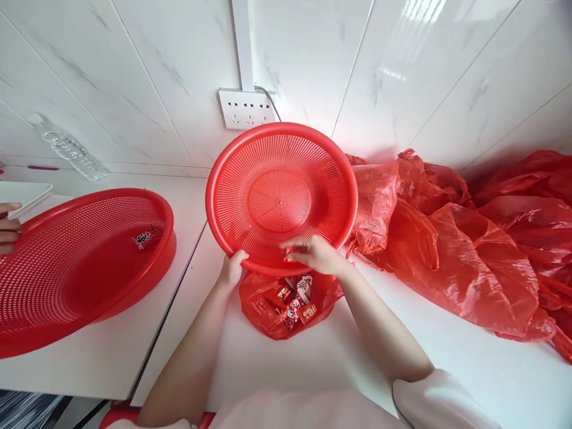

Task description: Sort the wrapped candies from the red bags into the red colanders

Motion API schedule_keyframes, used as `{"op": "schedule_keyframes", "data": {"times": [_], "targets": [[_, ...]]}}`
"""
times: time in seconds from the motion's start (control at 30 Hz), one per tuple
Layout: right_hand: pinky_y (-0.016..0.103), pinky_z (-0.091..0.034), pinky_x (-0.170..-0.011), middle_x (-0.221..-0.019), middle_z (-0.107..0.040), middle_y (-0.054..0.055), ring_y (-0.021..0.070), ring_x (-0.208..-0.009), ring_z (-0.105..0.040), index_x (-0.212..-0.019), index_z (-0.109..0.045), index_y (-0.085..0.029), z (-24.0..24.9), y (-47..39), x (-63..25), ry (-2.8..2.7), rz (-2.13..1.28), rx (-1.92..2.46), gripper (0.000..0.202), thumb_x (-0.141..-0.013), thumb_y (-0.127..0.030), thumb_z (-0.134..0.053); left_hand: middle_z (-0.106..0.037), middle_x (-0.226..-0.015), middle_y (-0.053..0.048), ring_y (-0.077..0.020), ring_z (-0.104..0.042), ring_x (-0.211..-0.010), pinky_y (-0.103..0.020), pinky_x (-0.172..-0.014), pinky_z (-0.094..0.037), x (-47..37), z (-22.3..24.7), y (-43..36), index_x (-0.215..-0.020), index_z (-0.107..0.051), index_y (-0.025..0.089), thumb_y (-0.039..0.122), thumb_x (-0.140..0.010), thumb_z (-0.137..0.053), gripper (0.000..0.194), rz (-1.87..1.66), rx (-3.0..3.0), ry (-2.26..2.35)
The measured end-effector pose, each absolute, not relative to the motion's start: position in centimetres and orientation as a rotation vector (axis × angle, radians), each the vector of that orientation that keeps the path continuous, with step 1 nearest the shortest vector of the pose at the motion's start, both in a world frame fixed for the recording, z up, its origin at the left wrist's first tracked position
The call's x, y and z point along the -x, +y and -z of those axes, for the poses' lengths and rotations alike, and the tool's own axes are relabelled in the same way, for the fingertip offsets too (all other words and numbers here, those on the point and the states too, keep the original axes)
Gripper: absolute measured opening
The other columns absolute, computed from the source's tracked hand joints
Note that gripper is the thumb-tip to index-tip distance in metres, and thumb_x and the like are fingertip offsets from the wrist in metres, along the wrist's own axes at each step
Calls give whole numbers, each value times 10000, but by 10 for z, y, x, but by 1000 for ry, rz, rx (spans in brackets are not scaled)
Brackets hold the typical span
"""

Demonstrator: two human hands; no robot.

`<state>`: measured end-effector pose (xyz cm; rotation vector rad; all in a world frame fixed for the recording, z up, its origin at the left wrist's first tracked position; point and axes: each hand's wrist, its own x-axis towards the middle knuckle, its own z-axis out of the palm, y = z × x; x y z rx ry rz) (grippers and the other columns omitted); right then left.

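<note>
A round red mesh basket (pixel 279 199) is tipped toward me, its near rim above an open red plastic bag (pixel 257 316). My left hand (pixel 232 268) grips that rim at the lower left, thumb on top. Just inside the rim, on the lower right, my right hand (pixel 313 251) is closed with bent fingers around a small red wrapped packet (pixel 288 255), mostly hidden by the fingers. Several small wrapped packets (pixel 294 307) in red, white and dark colours lie in the bag's mouth.
On the left stands a second red basket (pixel 167 238) with a packet (pixel 143 239) inside; another person's hand (pixel 8 229) is at its far left. Filled red bags (pixel 465 262) crowd the right. A plastic bottle (pixel 71 152) and power socket (pixel 245 110) are at the wall.
</note>
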<state>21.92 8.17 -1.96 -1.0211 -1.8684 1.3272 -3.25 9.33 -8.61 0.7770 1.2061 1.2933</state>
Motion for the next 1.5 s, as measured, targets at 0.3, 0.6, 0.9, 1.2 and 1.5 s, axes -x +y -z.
{"op": "schedule_keyframes", "data": {"times": [0.3,0.6,0.9,1.2,1.5], "targets": [[364,-594,-830,-939,-738,50,182,-859,-711,-1170,-649,-181,-7,83,-245,-1172,-1451,1019,541,-677,-335,-813,-557,-621,-9,-161,-506,-601,-276,-562,-427,32,80,95,-580,-572,168,233,-590,-609,75,-1275,-804,1202],[351,-608,-775,-954,-722,47,181,-868,-694,-1075,-706,-185,-15,72,-242,-1403,-1408,1054,365,-815,-439,-672,-545,-613,3,-154,-505,-606,-267,-566,-422,30,83,95,-584,-572,172,223,-593,-607,63,-1284,-807,1206],[335,-514,-810,-638,-700,-13,177,-709,-682,-1193,-646,-228,-29,59,-252,-2049,-893,1421,340,-966,-327,-414,-659,-808,-43,-205,-616,-726,-285,-603,-480,29,75,95,-834,-662,152,235,-624,-623,229,-1272,-803,1128],[342,-494,-814,-1027,-669,65,225,-899,-652,-1194,-541,-237,7,74,-257,-2072,-468,1505,401,-800,-198,-606,-636,-1198,-145,-258,-686,-907,-322,-622,-568,33,64,98,-1264,-547,190,626,-832,-491,617,-1221,-938,1228],[321,-538,-808,-1041,-610,40,179,-840,-633,-1013,-543,-236,25,88,-231,-1730,-348,1293,282,-766,-260,-677,-657,-1133,-85,-110,-663,-594,-294,-679,-564,69,29,87,-1448,-283,290,335,-885,-533,618,-1635,-1327,1928]]}}
